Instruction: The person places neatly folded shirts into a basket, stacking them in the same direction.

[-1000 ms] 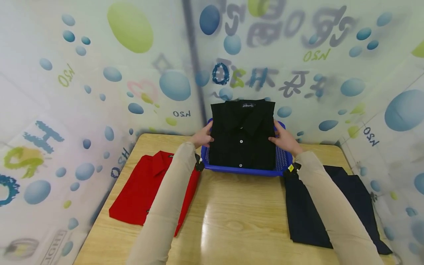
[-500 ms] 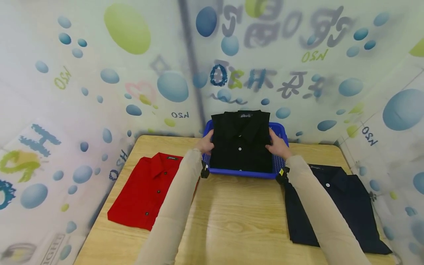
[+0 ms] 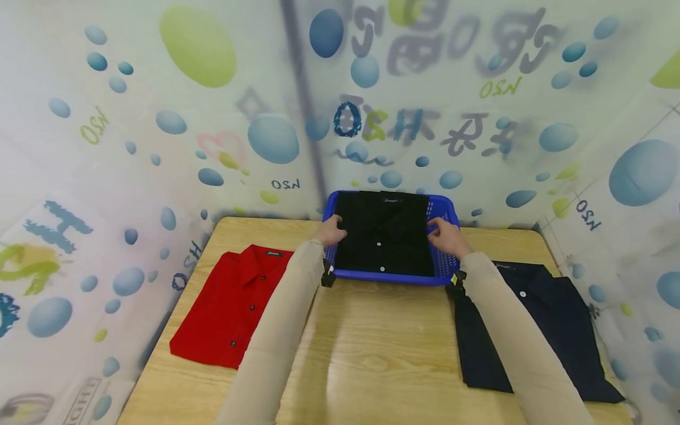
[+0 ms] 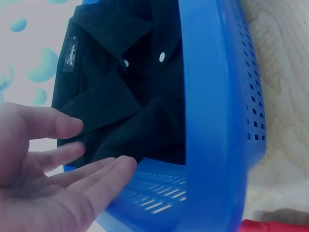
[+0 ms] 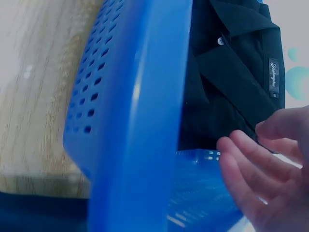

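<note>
A folded black shirt [image 3: 382, 233] with white buttons lies in a blue plastic basket [image 3: 395, 278]. At its left edge is my left hand [image 3: 330, 231]; the left wrist view shows the fingers spread loosely, thumb apart from them, with no cloth between. My right hand [image 3: 447, 237] is at the shirt's right edge over the basket, its fingertips right by the black cloth [image 5: 227, 82] and its thumb held apart from them. The collar and its label [image 4: 71, 54] face up. The shirt's lower end is partly hidden behind the basket's front rim in both wrist views.
A folded red shirt [image 3: 212, 319] lies on the wooden table [image 3: 382, 354] to the left, partly under my left sleeve. On the right, a folded dark navy shirt [image 3: 563, 330] lies partly under my right sleeve. A patterned wall covering [image 3: 276, 195] stands right behind the basket.
The black shirt has gone from tilted up, held at both sides, down to flat in the basket. Both hands have lowered with it and let go of its edges.
</note>
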The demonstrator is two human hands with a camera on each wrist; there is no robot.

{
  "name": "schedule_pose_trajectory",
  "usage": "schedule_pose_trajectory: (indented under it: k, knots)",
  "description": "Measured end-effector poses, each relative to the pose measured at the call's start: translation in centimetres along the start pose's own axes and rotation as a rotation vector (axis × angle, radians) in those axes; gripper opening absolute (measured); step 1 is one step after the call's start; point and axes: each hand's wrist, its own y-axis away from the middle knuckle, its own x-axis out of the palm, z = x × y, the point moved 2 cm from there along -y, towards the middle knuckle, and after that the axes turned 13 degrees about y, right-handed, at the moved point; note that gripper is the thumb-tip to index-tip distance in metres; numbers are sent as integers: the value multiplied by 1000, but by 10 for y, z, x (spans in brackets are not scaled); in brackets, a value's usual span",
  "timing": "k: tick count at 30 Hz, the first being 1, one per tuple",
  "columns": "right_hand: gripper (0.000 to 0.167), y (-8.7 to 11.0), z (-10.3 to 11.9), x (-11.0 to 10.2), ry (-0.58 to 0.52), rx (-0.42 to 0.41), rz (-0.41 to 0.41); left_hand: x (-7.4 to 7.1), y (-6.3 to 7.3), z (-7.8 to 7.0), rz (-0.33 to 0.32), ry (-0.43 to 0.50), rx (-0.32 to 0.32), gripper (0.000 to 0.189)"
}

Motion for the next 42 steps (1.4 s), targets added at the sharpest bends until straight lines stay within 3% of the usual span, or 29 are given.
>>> schedule_pose_trajectory:
  k: [7,8,9,14,15,16,22,27,35,42]
  knots:
    - [25,9,1,-3,8,-61,44,3,5,-6,84,-106,96,33]
    - [25,10,2,-3,11,-66,57,5,3,-5,97,-105,94,32]
    - [24,12,3,-3,17,-76,63,13,-22,16,109,-96,122,31]
    - [21,21,4,-4,28,-142,50,22,-18,10,169,-107,153,28]
    - [20,24,4,-5,24,-154,43,23,-13,7,181,-115,174,28]
    - [19,26,2,-6,17,-158,43,20,14,-17,192,-125,164,29]
    - [19,40,-3,-25,-27,-157,31,35,31,-48,272,-145,286,29]
    - [22,56,-2,-43,-18,-178,4,56,47,-74,332,-217,409,28]
    - [24,88,0,-51,24,-218,-37,96,82,-95,437,-268,581,28]
    - [28,124,-14,-49,45,-180,-91,137,104,-96,518,-309,703,29]
